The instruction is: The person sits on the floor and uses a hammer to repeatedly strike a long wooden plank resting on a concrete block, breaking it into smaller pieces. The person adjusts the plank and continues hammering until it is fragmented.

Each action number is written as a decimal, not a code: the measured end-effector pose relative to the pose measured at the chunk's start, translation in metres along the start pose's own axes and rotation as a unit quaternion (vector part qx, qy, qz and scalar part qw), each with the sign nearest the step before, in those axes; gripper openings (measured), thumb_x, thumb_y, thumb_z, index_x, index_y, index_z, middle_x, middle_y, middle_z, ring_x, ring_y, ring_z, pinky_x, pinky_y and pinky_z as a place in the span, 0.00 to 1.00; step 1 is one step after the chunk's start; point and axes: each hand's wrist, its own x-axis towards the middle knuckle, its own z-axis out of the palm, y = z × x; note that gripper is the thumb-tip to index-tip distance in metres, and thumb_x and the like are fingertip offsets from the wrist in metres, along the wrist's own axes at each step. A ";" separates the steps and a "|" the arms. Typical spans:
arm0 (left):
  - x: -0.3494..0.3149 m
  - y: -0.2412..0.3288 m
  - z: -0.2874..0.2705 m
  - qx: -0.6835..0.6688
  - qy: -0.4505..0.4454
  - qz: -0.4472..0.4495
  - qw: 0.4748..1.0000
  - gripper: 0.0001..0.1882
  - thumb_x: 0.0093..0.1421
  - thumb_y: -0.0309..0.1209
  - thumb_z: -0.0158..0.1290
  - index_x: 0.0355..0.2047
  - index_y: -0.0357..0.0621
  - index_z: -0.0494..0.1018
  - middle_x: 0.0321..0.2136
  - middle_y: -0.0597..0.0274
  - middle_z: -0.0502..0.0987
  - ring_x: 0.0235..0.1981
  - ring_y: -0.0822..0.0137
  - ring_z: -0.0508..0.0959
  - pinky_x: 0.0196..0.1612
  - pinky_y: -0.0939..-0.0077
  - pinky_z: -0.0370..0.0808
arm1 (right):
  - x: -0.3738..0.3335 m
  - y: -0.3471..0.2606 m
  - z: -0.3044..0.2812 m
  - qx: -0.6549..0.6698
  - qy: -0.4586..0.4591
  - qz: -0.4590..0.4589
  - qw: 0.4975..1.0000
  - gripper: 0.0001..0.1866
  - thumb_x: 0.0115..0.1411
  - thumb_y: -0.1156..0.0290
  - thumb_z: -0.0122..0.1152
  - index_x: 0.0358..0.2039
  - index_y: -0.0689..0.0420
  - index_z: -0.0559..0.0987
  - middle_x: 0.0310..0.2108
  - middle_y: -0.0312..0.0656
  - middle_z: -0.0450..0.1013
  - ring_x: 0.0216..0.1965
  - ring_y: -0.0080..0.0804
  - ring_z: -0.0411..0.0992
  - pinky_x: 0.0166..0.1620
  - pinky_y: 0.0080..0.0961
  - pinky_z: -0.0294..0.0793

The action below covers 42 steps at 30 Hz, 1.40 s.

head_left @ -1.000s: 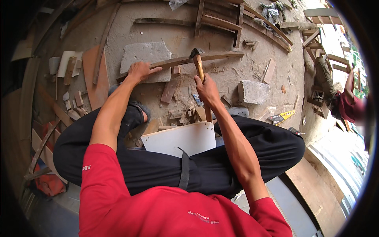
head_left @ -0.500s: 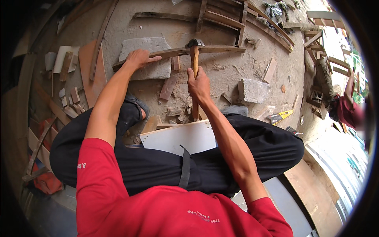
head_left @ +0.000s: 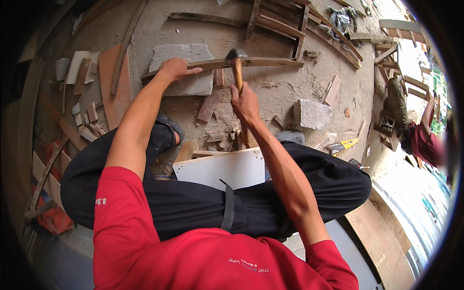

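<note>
Dusty, earth-coloured ground [head_left: 285, 88] littered with wood offcuts fills a work area seen from above. In the upper middle of the frame lies a long, narrow wooden strip [head_left: 273, 62], its long axis running left to right. Its left part crosses a pale stone slab [head_left: 195, 87]; its right part extends beyond it.

The left hand [head_left: 173, 70], nearer the strip, has its fingers closed over the left part, 1 digit pointing right along the wood. The right hand [head_left: 246, 102] is below the strip, fingers clamped around the handle of a hammer [head_left: 238, 76]. The handle points up the frame, crosswise to the strip, which lies straight above those fingers. The blurred head overlaps the strip's middle; contact cannot be told.

Farther out are a white board [head_left: 220, 168] at lower middle, 1 stone block [head_left: 313, 114] and a yellow-and-black saw [head_left: 344, 146] at right, a wooden frame [head_left: 280, 27] at top, and 1 other person [head_left: 424, 142] at the right edge.
</note>
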 end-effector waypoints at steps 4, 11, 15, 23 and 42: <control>0.001 -0.007 0.006 -0.005 0.016 0.011 1.000 0.47 0.50 0.74 0.45 0.34 0.33 0.80 0.34 0.38 0.79 0.41 0.43 0.79 0.46 0.52 0.74 | 0.005 -0.006 -0.008 -0.015 -0.071 0.045 0.996 0.16 0.65 0.60 0.52 0.39 0.63 0.72 0.26 0.61 0.73 0.31 0.60 0.72 0.34 0.47 0.70; -0.002 -0.001 -0.002 -0.016 0.001 0.017 1.000 0.47 0.51 0.73 0.45 0.32 0.31 0.79 0.33 0.35 0.79 0.40 0.42 0.79 0.46 0.52 0.74 | 0.001 -0.013 -0.005 -0.025 -0.040 0.022 0.999 0.19 0.63 0.58 0.53 0.37 0.65 0.72 0.30 0.66 0.74 0.35 0.66 0.73 0.37 0.50 0.71; -0.001 -0.004 0.001 -0.021 0.014 0.026 0.999 0.47 0.51 0.73 0.45 0.31 0.31 0.79 0.31 0.34 0.78 0.38 0.41 0.79 0.45 0.51 0.74 | 0.007 -0.017 -0.016 -0.021 -0.062 0.058 0.996 0.18 0.63 0.58 0.54 0.38 0.64 0.72 0.31 0.66 0.74 0.36 0.66 0.73 0.38 0.50 0.71; 0.001 0.000 0.006 0.006 0.021 0.016 1.000 0.46 0.51 0.73 0.45 0.33 0.33 0.79 0.33 0.37 0.79 0.40 0.42 0.79 0.46 0.52 0.74 | 0.009 -0.002 -0.012 -0.029 -0.085 0.062 0.994 0.17 0.63 0.60 0.53 0.38 0.64 0.72 0.28 0.65 0.73 0.33 0.66 0.73 0.35 0.50 0.71; 0.001 -0.005 0.005 -0.011 0.005 0.014 1.000 0.46 0.51 0.72 0.46 0.32 0.33 0.80 0.33 0.37 0.79 0.39 0.42 0.79 0.45 0.52 0.75 | 0.002 -0.032 -0.022 0.003 -0.006 0.018 1.000 0.19 0.63 0.58 0.52 0.35 0.65 0.73 0.29 0.67 0.73 0.37 0.68 0.71 0.39 0.50 0.71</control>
